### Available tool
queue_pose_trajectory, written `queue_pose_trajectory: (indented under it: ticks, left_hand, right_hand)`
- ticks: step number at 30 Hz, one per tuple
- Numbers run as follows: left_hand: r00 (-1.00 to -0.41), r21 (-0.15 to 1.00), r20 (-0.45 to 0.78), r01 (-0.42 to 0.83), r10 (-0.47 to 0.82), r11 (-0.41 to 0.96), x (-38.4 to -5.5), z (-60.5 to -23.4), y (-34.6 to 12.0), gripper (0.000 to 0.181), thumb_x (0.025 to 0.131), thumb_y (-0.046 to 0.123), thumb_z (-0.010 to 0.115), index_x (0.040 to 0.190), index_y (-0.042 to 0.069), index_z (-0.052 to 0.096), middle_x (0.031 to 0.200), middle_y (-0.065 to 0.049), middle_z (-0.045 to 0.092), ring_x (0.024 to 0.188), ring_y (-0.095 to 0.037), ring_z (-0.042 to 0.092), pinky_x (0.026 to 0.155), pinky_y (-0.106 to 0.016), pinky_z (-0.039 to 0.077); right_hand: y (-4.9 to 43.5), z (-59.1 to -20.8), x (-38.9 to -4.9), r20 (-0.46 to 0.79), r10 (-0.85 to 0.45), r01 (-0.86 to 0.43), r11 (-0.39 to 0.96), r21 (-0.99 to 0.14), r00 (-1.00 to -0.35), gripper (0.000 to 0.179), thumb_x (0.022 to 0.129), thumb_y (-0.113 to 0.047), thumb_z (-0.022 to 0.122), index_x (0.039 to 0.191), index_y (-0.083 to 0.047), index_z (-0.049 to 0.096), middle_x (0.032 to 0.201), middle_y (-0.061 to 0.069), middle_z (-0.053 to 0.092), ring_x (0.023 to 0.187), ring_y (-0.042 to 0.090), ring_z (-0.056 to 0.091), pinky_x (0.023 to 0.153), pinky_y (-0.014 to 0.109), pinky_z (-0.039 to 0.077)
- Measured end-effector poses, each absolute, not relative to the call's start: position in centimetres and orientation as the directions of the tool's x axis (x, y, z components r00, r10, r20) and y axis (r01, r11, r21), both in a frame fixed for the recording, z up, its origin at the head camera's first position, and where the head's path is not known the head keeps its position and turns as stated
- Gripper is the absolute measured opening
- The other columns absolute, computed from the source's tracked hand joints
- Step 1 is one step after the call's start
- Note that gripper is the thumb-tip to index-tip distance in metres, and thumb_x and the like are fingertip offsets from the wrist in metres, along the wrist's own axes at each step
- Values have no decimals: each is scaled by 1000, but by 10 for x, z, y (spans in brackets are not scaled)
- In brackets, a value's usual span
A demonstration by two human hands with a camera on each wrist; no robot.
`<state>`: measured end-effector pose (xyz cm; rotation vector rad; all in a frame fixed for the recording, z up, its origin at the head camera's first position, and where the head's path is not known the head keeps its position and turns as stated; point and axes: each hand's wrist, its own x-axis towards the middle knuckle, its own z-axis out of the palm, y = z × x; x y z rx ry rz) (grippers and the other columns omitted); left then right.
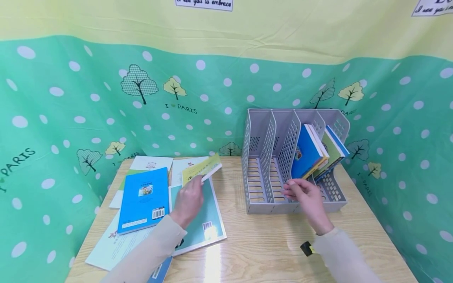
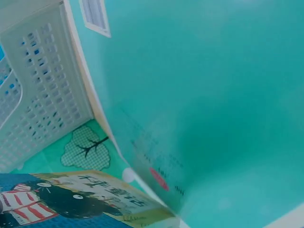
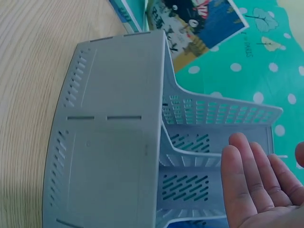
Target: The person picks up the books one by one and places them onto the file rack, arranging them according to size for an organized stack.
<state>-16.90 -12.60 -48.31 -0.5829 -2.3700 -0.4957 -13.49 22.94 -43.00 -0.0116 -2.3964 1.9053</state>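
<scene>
My left hand (image 1: 189, 201) grips a thin picture book (image 1: 199, 169) by its edge, tilted up over the pile at the left. Its cover shows a dark cartoon animal in the left wrist view (image 2: 71, 199). Beneath that hand lies a large teal book (image 1: 209, 212) with a barcode. My right hand (image 1: 307, 196), fingers extended and holding nothing, hovers at the front of a grey file rack (image 1: 272, 208). In the right wrist view its straight fingers (image 3: 256, 178) show beside the rack's slots.
Blue books (image 1: 305, 153) and a green one (image 1: 329, 151) lean in the rack's right-hand slots. On the table's left lie a blue book (image 1: 144, 204) and several white-covered ones (image 1: 106, 247). A dotted curtain (image 1: 198, 118) hangs behind the wooden table (image 1: 255, 251).
</scene>
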Motion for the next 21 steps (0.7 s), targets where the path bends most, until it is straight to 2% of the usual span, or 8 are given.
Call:
queue_pose_trajectory:
  ticks: [5,10,16,21]
  left_hand:
    - [-643,203,720,553,259,808,-165,-475,-132,21,98,6,49,115,-5,53,107,-23,64,94,-37,67,66,-40,57]
    - [-600,234,768,589,224,774,-162,-467,-136,21,98,7,52,114,-6,54,105,-21,65,95,-36,67,70,-43,56]
    - [-510,221,838,645,197,731,-156,-461,-137,27,102,13,46,112,-9,57,101,-21,66,91,-35,68,70,-42,56]
    - [-430,178,882,683,192,709,-145,-454,-135,28,101,15,47,110,-10,59,102,-20,67,89,-34,69,68,-42,56]
  right_hand:
    - [219,-430,-137,53,13,-50,191,-980,-999,40,100,-32,49,112,5,59,103,17,68,91,32,68,79,33,56]
    - [208,-430,-139,42,-25,-46,151,-987,-999,42,102,-30,46,115,8,56,108,23,66,94,35,67,79,36,56]
    - [197,-427,-140,17,-43,-22,132,-991,-999,41,103,-30,44,117,7,57,107,18,67,95,35,67,78,36,56]
    - [189,-425,-139,24,-68,-32,114,-993,-997,40,103,-31,44,115,4,58,109,22,66,93,34,68,77,37,57]
